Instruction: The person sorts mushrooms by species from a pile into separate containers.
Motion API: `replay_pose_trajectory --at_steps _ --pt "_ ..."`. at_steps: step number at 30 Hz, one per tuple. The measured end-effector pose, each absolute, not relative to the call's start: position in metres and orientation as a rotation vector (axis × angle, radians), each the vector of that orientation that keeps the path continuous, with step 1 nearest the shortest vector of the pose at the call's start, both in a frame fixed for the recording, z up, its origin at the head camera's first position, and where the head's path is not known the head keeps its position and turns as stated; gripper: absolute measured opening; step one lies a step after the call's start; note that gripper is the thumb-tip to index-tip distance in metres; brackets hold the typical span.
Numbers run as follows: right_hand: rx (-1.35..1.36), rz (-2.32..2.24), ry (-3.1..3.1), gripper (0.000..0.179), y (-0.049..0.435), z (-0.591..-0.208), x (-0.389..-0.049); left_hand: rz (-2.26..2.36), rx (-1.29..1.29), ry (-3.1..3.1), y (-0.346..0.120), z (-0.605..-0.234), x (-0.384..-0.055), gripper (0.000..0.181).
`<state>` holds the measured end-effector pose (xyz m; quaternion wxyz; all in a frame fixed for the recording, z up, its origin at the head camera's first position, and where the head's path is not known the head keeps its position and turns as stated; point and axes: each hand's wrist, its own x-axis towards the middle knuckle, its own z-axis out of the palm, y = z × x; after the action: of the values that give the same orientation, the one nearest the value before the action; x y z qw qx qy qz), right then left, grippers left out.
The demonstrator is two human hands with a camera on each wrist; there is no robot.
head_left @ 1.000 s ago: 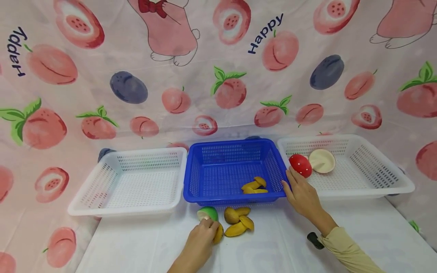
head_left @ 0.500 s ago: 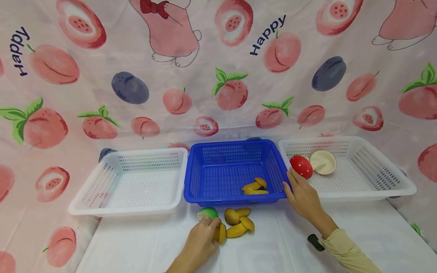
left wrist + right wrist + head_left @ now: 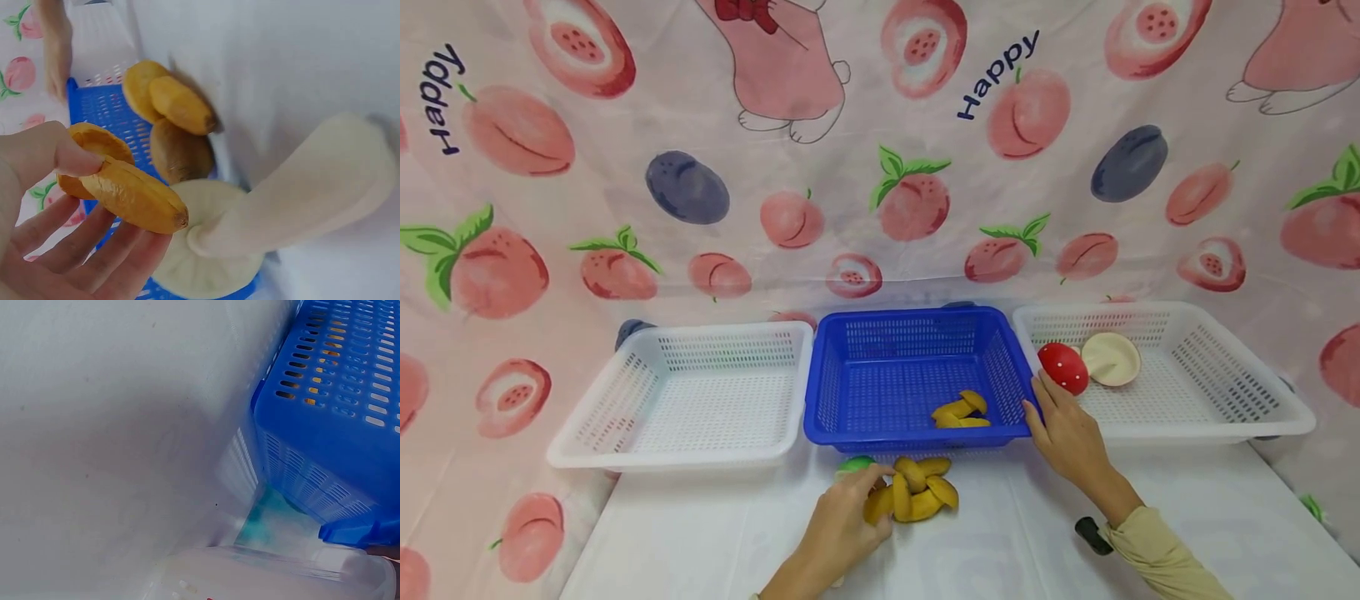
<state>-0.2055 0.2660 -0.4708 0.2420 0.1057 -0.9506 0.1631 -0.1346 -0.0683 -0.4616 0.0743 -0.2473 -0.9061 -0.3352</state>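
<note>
My left hand (image 3: pixel 847 521) holds a yellow toy mushroom (image 3: pixel 139 197) low over the table, thumb on top and fingers beneath. Right beside it lie more toy mushrooms: a yellow one (image 3: pixel 925 503) and a brown-capped one (image 3: pixel 910 475). Behind my fingers, a green-capped mushroom (image 3: pixel 856 463) is partly hidden; the left wrist view shows its pale underside and thick stem (image 3: pixel 306 190). My right hand (image 3: pixel 1069 433) rests where the blue basket (image 3: pixel 917 437) meets the right white basket (image 3: pixel 1210 430), its fingertips near a red, white-dotted mushroom (image 3: pixel 1063 368).
Inside the blue basket lie yellow mushrooms (image 3: pixel 962 407). The right white basket also holds a cream-coloured mushroom, underside up (image 3: pixel 1111 359). Another white basket (image 3: pixel 677 460) stands at the left. A fruit-print cloth (image 3: pixel 850 208) hangs behind, and white cloth (image 3: pixel 985 542) covers the table.
My left hand has turned the yellow mushroom and shifted it slightly right, against the others. The green cap is now more covered. My right hand stays at the basket rims.
</note>
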Motion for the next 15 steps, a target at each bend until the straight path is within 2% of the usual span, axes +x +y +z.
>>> replay_pose_trajectory --at_steps 15 --pt "0.299 0.448 -2.610 0.051 0.267 -0.470 -0.205 -1.033 -0.793 -2.674 -0.076 -0.429 -0.151 0.048"
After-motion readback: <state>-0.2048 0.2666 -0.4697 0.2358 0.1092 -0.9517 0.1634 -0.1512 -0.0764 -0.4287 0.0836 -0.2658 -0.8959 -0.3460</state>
